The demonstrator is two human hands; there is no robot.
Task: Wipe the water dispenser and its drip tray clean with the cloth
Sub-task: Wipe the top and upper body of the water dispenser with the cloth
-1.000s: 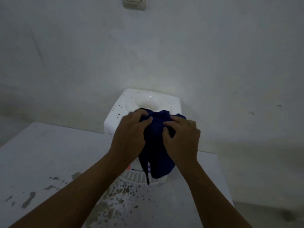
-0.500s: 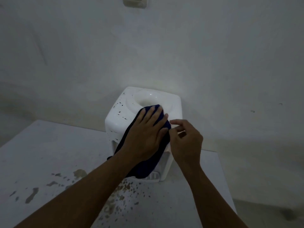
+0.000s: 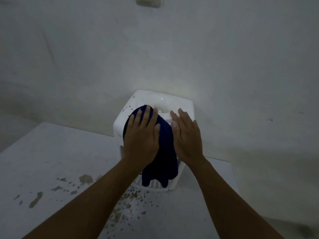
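A small white water dispenser [image 3: 183,105] stands on a table against the wall, its top speckled with dark spots at the left. A dark blue cloth [image 3: 164,157] drapes over its front top edge and hangs down to the ribbed drip tray [image 3: 156,187]. My left hand [image 3: 141,137] lies flat on the cloth, fingers spread, pressing it onto the top left of the dispenser. My right hand [image 3: 187,135] rests flat on the dispenser's top right, beside the cloth, fingers straight. The dispenser's front face is hidden behind the cloth and hands.
The white table [image 3: 51,161] carries brownish stains and dark specks [image 3: 127,200] in front of the drip tray. Its right edge [image 3: 231,171] falls off close to the dispenser. A plain wall rises right behind, with a switch plate [image 3: 148,1] at the top.
My left hand slid up and left with the cloth onto the dispenser's top. My right hand let go of the cloth, opened flat and settled on the top right.
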